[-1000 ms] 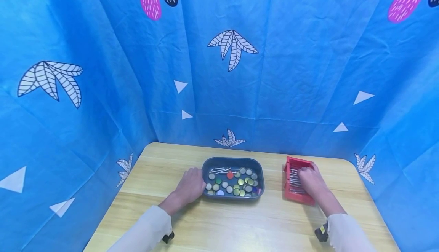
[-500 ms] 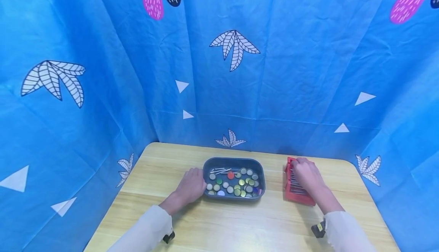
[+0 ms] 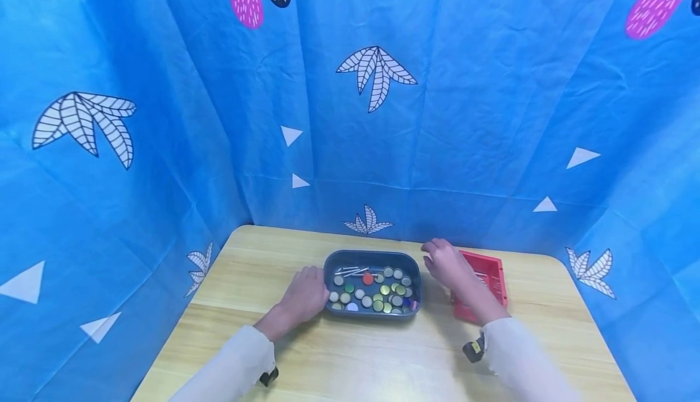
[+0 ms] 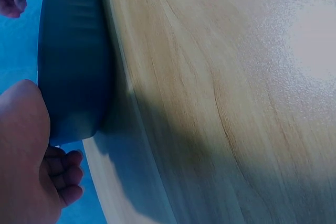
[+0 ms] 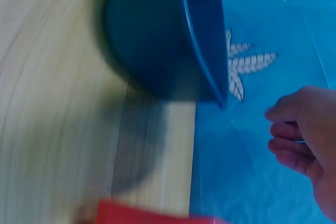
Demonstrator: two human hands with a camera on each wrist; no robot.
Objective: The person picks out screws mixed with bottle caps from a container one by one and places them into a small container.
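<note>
A dark blue-grey tub [image 3: 372, 317] stands mid-table, holding bottle caps [image 3: 385, 290] in several colours and several nails [image 3: 350, 271] at its far left. My left hand [image 3: 303, 292] grips the tub's left end; in the left wrist view its thumb lies at the rim and the fingers [image 4: 65, 177] curl beyond the end wall. Between the tub and a red bin [image 3: 483, 261] my right hand [image 3: 448, 265] is raised, apart from both. Its fingers [image 5: 291, 145] are loosely bent, with no object visible in them. More nails [image 3: 482, 278] lie in the red bin, partly hidden by the right forearm.
The pale wooden table [image 3: 383, 353] ends just behind the tub and the bin. A blue patterned curtain [image 3: 465, 116] hangs behind and along both sides.
The right hand has left the red bin and moved left toward the tub, uncovering part of the bin. The left hand stays at the tub's left end.
</note>
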